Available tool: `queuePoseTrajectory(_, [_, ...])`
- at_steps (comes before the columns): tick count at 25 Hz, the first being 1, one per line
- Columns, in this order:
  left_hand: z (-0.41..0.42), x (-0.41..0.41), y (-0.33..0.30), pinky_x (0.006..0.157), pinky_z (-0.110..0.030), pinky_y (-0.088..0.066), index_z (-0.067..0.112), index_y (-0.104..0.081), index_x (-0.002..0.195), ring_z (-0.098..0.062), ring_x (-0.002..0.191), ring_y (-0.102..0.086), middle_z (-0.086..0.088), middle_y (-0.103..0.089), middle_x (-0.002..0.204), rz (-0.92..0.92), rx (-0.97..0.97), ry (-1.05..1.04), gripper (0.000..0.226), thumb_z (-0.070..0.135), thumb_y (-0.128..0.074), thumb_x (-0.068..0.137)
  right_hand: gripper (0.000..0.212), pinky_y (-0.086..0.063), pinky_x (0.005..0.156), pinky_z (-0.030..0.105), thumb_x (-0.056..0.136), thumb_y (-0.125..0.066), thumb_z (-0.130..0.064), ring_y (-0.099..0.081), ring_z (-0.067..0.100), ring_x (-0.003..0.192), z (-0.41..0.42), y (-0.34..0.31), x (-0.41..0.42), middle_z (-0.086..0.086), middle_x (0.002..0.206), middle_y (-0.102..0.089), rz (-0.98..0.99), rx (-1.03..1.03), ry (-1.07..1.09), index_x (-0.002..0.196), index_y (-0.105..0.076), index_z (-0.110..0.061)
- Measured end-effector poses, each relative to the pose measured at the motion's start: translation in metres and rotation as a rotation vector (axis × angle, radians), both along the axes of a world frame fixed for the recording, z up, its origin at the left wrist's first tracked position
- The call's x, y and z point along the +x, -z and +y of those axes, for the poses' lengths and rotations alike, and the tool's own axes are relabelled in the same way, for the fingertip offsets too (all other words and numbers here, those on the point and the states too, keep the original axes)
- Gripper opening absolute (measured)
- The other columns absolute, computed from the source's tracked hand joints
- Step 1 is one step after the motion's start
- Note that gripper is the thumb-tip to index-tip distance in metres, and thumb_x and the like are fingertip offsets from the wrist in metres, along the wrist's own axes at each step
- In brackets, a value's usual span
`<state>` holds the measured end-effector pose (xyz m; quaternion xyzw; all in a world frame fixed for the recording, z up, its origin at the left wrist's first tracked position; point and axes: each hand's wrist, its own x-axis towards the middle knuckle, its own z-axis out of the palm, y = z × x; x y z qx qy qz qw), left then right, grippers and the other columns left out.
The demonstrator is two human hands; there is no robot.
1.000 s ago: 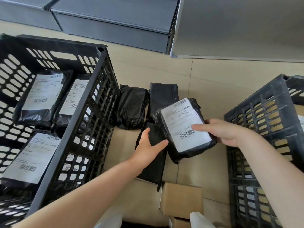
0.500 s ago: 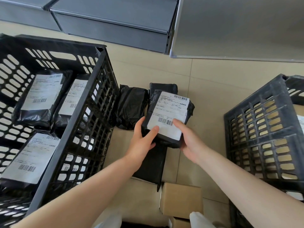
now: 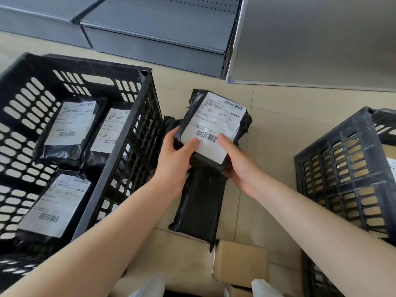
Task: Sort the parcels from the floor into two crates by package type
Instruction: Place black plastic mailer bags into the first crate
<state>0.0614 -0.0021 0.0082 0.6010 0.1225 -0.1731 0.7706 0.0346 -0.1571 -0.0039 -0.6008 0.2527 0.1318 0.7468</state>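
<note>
- The black poly-bag parcel (image 3: 214,129) with the white shipping label is raised off the floor, held between your two hands, roughly midway between the two crates and tilted so the label faces you.
- Your left hand (image 3: 174,161) grasps its lower left edge: the thumb lies across the label's bottom corner beside the barcode, and the fingers wrap round the bag's side.
- Your right hand (image 3: 240,166) grasps the lower right edge: the thumb presses on the label just right of the barcode, and the fingers curl beneath the bag, out of sight.
- Directly under the held parcel, a second black bag (image 3: 199,209) lies flat on the tiled floor (image 3: 274,146), plain side up, between your forearms.
- A third black bag (image 3: 171,123) peeks out behind your left hand, beside the left crate's wall.
- A cardboard box (image 3: 240,262) sits on the floor just nearer you than the flat bag.
- The left crate (image 3: 120,159) holds three black bags (image 3: 70,129) with labels up.
- The right crate (image 3: 347,168) stands well apart to your right; only a sliver of its contents shows.
- Grey metal shelving (image 3: 160,35) stands beyond the floor.
</note>
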Motion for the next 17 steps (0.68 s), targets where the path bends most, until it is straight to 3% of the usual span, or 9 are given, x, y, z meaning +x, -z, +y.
queuePoseTrajectory(5, [0.028, 0.017, -0.046, 0.083, -0.034, -0.06, 0.026, -0.05, 0.136, -0.013, 0.099, -0.072, 0.002, -0.071, 0.118, -0.116, 0.011, -0.066, 0.049, 0.009, -0.066, 0.092, 0.054, -0.054, 0.096, 0.036, 0.091, -0.049, -0.068, -0.069, 0.022, 0.109, 0.02, -0.034, 0.02, 0.001, 0.113, -0.075, -0.099, -0.02, -0.058, 0.123, -0.065, -0.028])
queuePoseTrajectory(9, [0.068, 0.025, -0.073, 0.088, -0.038, -0.059, 0.024, -0.049, 0.136, -0.013, 0.102, -0.071, 0.002, -0.067, 0.121, -0.17, 0.013, -0.154, 0.049, 0.005, -0.062, 0.093, 0.06, -0.056, 0.089, 0.035, 0.094, -0.04, -0.071, -0.07, 0.022, 0.096, 0.042, -0.048, 0.028, 0.003, 0.098, -0.075, -0.117, -0.039, -0.097, 0.118, -0.062, -0.021])
queuePoseTrajectory(15, [0.158, 0.031, -0.076, 0.085, -0.043, -0.059, 0.02, -0.057, 0.124, -0.022, 0.109, -0.07, -0.004, -0.066, 0.125, -0.138, -0.038, -0.381, 0.039, -0.002, -0.056, 0.092, 0.054, -0.051, 0.102, 0.041, 0.098, -0.048, -0.056, -0.064, 0.022, 0.109, 0.094, -0.064, 0.036, 0.003, 0.117, -0.066, -0.128, -0.286, -0.328, 0.138, -0.046, -0.019])
queuePoseTrajectory(17, [0.184, 0.029, -0.068, 0.079, -0.04, -0.061, 0.022, -0.057, 0.116, -0.022, 0.106, -0.071, -0.004, -0.067, 0.123, -0.097, 0.005, -0.432, 0.034, -0.001, -0.054, 0.09, 0.057, -0.048, 0.102, 0.036, 0.098, -0.052, -0.052, -0.058, 0.018, 0.113, 0.111, -0.067, 0.038, -0.001, 0.123, -0.058, -0.203, -0.426, -0.433, 0.144, -0.04, -0.021])
